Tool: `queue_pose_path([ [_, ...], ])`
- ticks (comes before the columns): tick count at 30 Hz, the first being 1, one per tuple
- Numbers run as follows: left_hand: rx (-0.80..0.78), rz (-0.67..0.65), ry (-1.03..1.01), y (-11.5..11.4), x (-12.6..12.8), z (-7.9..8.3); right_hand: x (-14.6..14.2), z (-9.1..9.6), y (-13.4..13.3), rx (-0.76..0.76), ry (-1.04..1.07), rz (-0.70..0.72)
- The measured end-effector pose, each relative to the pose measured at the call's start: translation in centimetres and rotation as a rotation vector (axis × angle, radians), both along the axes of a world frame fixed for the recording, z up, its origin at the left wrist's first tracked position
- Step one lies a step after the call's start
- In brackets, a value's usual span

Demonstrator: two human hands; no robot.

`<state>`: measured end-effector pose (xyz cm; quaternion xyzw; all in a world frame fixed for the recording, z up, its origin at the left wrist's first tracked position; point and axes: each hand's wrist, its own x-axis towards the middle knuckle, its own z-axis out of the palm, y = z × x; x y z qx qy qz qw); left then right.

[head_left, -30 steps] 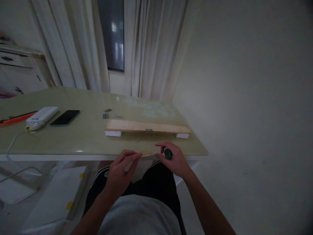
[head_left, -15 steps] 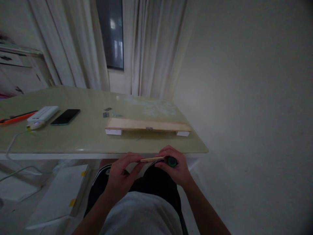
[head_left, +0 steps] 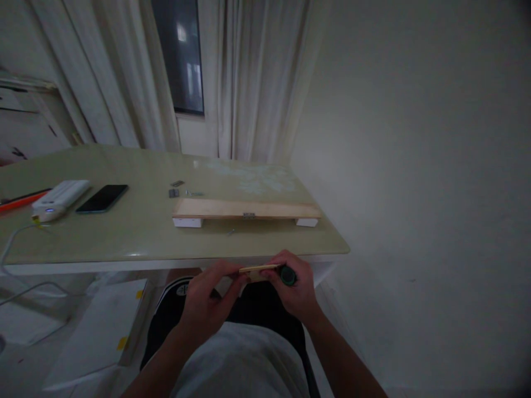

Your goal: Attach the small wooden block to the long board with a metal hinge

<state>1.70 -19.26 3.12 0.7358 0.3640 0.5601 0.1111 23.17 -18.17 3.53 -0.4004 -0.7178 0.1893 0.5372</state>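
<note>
In front of the table edge, my left hand (head_left: pixel 213 296) pinches the left end of a thin, light wooden piece (head_left: pixel 257 270) between thumb and fingers. My right hand (head_left: pixel 296 287) grips the piece's other end. Tucked in that same hand is a dark handle with a round green end (head_left: pixel 287 275), looking like a screwdriver handle; the rest of it is hidden. On the table beyond lies a long wooden board (head_left: pixel 224 208) resting on two white blocks, with a small metal hinge (head_left: pixel 249 215) at its front edge. A small screw (head_left: pixel 231 232) lies before the board.
Small metal hinges (head_left: pixel 173 193) and screws (head_left: pixel 193 193) lie behind the board. Farther left on the table (head_left: pixel 136 237) are a black phone (head_left: pixel 103 199), a white power bank (head_left: pixel 62 198) with a cable, and an orange-and-black tool (head_left: pixel 22 200). A wall stands to the right.
The wooden piece has tipped slightly, and more of its lower face shows between my hands. Both hands keep their hold. The view has shifted a little, so the table things appear farther left.
</note>
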Motion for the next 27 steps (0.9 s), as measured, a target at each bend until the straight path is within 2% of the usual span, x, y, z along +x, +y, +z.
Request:
queue_pose_path([
  [4,-0.037,0.050,0.033,1.4,-0.4,-1.4,-0.5,-0.6,1.2,-0.044,-0.093,-0.034],
  [8,-0.149,0.105,0.028,3.8,-2.0,-2.5,0.1,0.0,4.7,-0.136,-0.305,-0.035],
  [10,-0.078,0.168,0.087,5.1,-2.8,-2.5,0.7,0.5,6.9,-0.182,-0.423,-0.112],
  [13,0.185,0.268,0.225,6.6,-3.3,-2.4,1.1,0.6,9.9,-0.258,-0.628,-0.272],
  [15,0.342,0.316,0.376,7.3,-3.1,-2.7,0.7,0.3,11.2,-0.294,-0.785,-0.291],
  [17,0.378,0.322,0.564,7.8,-2.7,-3.2,0.1,-0.3,11.8,-0.305,-0.934,-0.241],
  [19,0.301,0.320,0.732,7.8,-2.2,-3.7,-0.6,-0.7,12.1,-0.293,-1.052,-0.167],
  [22,0.092,0.372,0.877,7.2,-1.6,-4.1,-1.6,-0.9,12.5,-0.249,-1.160,-0.069],
  [25,-0.082,0.433,0.879,6.5,-1.4,-4.2,-2.8,-0.7,13.1,-0.209,-1.210,0.015],
  [27,-0.132,0.435,0.841,6.6,-1.6,-4.3,-3.9,-0.7,13.6,-0.193,-1.226,0.050],
])
